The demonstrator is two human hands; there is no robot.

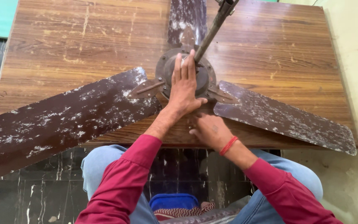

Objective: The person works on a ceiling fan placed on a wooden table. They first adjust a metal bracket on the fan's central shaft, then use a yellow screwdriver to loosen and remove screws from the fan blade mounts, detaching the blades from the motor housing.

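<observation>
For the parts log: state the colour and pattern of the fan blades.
Dark brown fan blades, mottled with whitish flaking patches; head view.

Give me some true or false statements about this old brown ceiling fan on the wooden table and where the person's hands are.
1. The left hand lies flat on the round metal motor hub of the worn brown ceiling fan. True.
2. The fan lies on a glass table. False: it lies on a brown wood-grain table.
3. The right hand grips the metal down rod. False: it rests low at the table's near edge, away from the rod.
4. A red thread band circles the right wrist. True.
5. The blades are clean. False: the speckled brown blade shows white flaking.
</observation>
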